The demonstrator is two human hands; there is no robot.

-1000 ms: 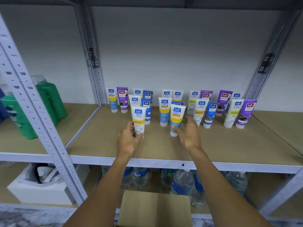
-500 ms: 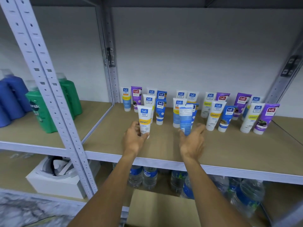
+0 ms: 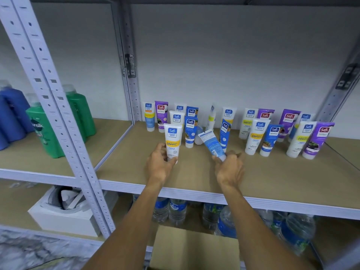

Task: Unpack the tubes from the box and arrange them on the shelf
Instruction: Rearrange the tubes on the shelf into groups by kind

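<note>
Left hand [image 3: 159, 164] grips white tube [image 3: 172, 143] upright on shelf [image 3: 272, 172], before tube row [image 3: 259, 131], likely steadying it. Right hand [image 3: 229, 168] pinches blue tube [image 3: 212, 144] by its cap, tilted toward row, probably righting it.

At the left, green shampoo bottles [image 3: 42, 133] stand beside blue bottles [image 3: 13, 114]. Below, a white box [image 3: 64, 221] sits left of clear plastic water bottles [image 3: 177, 211].

Bare shelf board [image 3: 272, 178] in front, standing tubes [image 3: 257, 135] crowding the back.
</note>
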